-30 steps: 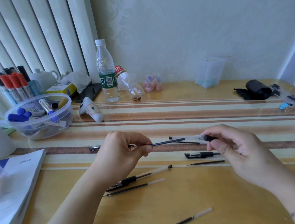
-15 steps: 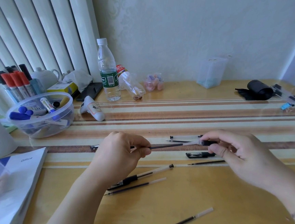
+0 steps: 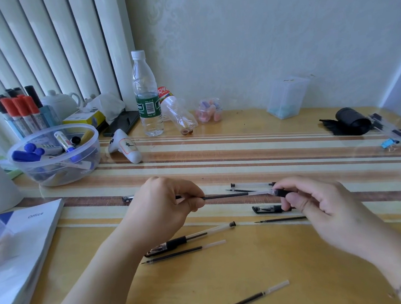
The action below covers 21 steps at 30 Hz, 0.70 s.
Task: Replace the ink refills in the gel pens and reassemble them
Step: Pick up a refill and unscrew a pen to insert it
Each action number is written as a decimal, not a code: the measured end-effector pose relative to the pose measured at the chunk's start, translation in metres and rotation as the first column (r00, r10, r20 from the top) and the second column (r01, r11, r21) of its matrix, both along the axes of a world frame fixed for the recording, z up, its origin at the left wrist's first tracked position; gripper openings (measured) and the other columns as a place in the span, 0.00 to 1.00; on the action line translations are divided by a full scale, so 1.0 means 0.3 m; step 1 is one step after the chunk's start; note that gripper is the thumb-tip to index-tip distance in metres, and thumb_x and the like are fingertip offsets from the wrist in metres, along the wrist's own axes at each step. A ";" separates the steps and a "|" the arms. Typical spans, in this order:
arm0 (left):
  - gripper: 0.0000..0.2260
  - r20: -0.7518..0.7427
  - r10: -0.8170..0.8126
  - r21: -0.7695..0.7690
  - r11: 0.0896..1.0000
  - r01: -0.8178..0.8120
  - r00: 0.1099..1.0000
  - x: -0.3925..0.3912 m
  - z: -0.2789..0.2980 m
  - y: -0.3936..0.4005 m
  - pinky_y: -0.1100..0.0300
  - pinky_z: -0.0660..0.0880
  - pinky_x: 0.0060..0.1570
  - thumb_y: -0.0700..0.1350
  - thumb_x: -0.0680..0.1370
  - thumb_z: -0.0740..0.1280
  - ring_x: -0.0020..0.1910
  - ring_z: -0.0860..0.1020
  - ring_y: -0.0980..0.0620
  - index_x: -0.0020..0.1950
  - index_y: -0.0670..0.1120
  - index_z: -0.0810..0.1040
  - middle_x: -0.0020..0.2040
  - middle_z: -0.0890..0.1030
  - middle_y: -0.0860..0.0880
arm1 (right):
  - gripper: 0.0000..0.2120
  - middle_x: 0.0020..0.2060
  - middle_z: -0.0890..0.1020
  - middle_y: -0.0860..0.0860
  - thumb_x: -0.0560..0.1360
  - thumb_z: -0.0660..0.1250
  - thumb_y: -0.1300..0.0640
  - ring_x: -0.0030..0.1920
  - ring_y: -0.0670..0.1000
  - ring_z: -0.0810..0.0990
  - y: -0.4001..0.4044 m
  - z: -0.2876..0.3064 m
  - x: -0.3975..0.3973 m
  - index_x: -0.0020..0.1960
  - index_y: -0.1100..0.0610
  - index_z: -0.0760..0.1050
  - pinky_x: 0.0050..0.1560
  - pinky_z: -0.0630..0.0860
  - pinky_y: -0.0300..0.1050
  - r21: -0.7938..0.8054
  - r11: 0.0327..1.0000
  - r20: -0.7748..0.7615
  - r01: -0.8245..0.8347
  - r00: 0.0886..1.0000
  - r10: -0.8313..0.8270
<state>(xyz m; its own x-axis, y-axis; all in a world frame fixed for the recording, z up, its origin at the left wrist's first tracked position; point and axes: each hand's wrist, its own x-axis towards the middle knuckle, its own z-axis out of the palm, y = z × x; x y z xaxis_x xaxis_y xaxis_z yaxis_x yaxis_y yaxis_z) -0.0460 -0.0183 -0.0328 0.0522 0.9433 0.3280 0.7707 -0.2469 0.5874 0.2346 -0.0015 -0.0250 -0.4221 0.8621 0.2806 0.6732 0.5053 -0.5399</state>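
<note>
My left hand (image 3: pixel 161 205) pinches the dark end of an ink refill (image 3: pixel 225 195) held level above the table. My right hand (image 3: pixel 320 204) grips a pen barrel (image 3: pixel 279 192) by its black grip, and the refill's clear end sits at the barrel's mouth. On the table lie a clear barrel (image 3: pixel 252 185), a black pen cap (image 3: pixel 266 209), a thin refill (image 3: pixel 279 220), an assembled pen (image 3: pixel 190 240) with a refill (image 3: pixel 182 251) beside it, and another refill (image 3: pixel 244 302) near the front edge.
A clear tub of markers (image 3: pixel 54 155) and a marker holder (image 3: pixel 20 111) stand at the left, with an Office booklet (image 3: pixel 20 242) in front. A water bottle (image 3: pixel 147 96), a lying bottle (image 3: pixel 179 116), small containers and a black roll (image 3: pixel 350 120) line the back.
The two hands have come closer together and dropped slightly. The refill's clear end has reached the mouth of the barrel in my right hand.
</note>
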 end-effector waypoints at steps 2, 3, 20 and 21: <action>0.04 -0.041 0.008 -0.007 1.000 -0.008 0.999 0.002 -0.002 -0.002 0.61 0.76 0.40 0.46 0.73 0.73 0.37 0.80 0.61 0.40 0.56 0.84 0.31 0.81 0.62 | 0.10 0.44 0.80 0.32 0.75 0.61 0.47 0.40 0.42 0.80 0.001 0.006 0.003 0.51 0.32 0.74 0.36 0.76 0.42 0.028 1.000 0.021 0.008 1.000 -0.009; 0.04 -0.063 0.013 -0.011 1.000 -0.014 0.998 0.003 -0.003 -0.002 0.61 0.76 0.40 0.46 0.73 0.73 0.38 0.79 0.61 0.41 0.56 0.84 0.32 0.81 0.62 | 0.11 0.44 0.80 0.32 0.75 0.64 0.50 0.40 0.41 0.79 -0.001 0.009 0.005 0.51 0.32 0.75 0.34 0.73 0.39 0.056 0.998 0.042 0.015 0.999 -0.018; 0.14 -0.044 -0.094 0.059 0.994 0.097 0.995 0.124 -0.008 -0.044 0.61 0.77 0.42 0.53 0.71 0.73 0.36 0.76 0.66 0.56 0.61 0.80 0.42 0.86 0.62 | 0.16 0.44 0.84 0.35 0.74 0.69 0.55 0.40 0.39 0.83 -0.054 -0.052 -0.097 0.61 0.47 0.78 0.36 0.81 0.39 0.320 0.947 -0.045 -0.013 0.999 0.029; 0.14 -0.014 -0.084 0.074 0.994 0.085 0.996 0.124 -0.009 -0.044 0.59 0.78 0.42 0.54 0.70 0.72 0.35 0.79 0.65 0.55 0.60 0.80 0.42 0.85 0.62 | 0.15 0.45 0.82 0.35 0.76 0.66 0.50 0.38 0.42 0.81 -0.053 -0.054 -0.092 0.62 0.45 0.77 0.34 0.78 0.38 0.266 0.963 -0.097 -0.035 0.993 0.063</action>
